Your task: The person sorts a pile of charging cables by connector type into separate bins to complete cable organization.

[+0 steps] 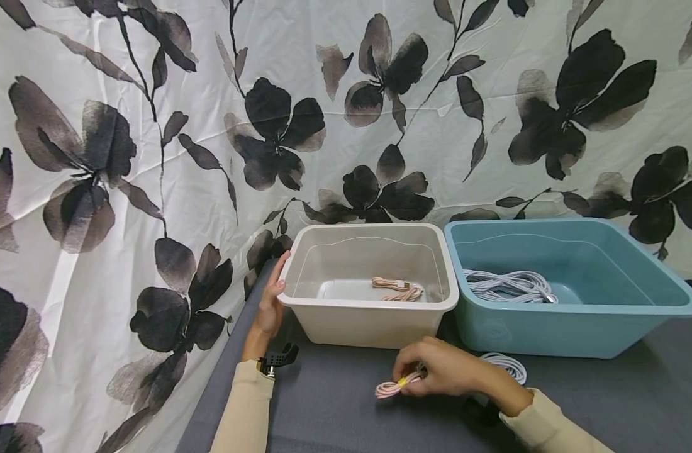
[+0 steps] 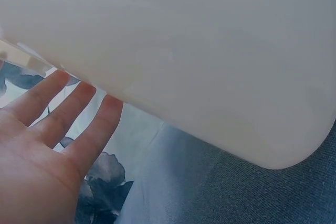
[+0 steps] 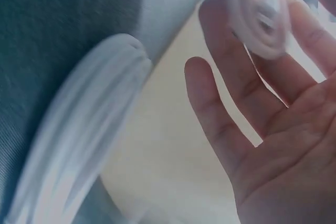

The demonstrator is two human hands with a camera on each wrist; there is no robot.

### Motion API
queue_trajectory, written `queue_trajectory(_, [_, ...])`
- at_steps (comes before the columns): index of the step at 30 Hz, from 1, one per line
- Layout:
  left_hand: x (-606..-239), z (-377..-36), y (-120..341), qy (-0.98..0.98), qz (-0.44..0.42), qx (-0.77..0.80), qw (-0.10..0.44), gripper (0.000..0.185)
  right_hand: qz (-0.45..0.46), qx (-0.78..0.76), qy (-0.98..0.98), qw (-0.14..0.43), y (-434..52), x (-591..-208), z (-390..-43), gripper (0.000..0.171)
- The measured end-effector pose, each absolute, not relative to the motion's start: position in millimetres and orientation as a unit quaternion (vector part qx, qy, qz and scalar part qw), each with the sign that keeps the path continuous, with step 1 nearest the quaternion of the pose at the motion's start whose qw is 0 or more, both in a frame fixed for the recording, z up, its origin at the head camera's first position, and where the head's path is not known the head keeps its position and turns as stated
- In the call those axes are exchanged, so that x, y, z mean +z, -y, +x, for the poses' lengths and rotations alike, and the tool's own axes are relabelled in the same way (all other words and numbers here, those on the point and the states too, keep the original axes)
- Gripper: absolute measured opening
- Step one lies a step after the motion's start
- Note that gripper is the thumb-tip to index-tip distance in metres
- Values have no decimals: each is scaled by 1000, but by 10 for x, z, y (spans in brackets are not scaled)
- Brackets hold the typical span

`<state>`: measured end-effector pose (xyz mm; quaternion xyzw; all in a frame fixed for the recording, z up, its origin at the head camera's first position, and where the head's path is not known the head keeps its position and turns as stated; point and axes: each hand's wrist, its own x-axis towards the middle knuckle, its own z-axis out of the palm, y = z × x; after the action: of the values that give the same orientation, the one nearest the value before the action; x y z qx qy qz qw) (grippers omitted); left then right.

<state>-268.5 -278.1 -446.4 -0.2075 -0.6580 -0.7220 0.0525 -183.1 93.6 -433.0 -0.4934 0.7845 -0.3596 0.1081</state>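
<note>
- Pinching a coiled pink cable (image 1: 392, 385) with curled fingers, the right hand (image 1: 442, 371) sits low over the desk (image 1: 334, 409), just in front of the beige bin (image 1: 374, 327).
- Left hand (image 1: 270, 302) lies flat against the beige bin's left wall, fingers (image 2: 79, 124) straight and relaxed, holding nothing.
- Another pink cable (image 1: 397, 289) lies inside the beige bin.
- Blue bin (image 1: 578, 327) stands just right of the beige one, with white cables (image 1: 510, 286) inside.
- A white coil (image 1: 507, 365) lies on the desk beside the right wrist.
- Dark grey cloth covers the desk.
- Behind hangs a white curtain (image 1: 153, 157) printed with black flowers, draping down the desk's left side.
</note>
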Motion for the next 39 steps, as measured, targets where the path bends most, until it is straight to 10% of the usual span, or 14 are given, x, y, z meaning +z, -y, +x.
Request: queue_trajectory(39, [-4447,-2670,2767,663,-200,-719,55,73,-511,-378,-770,50,-1223,-2899,-2169,14])
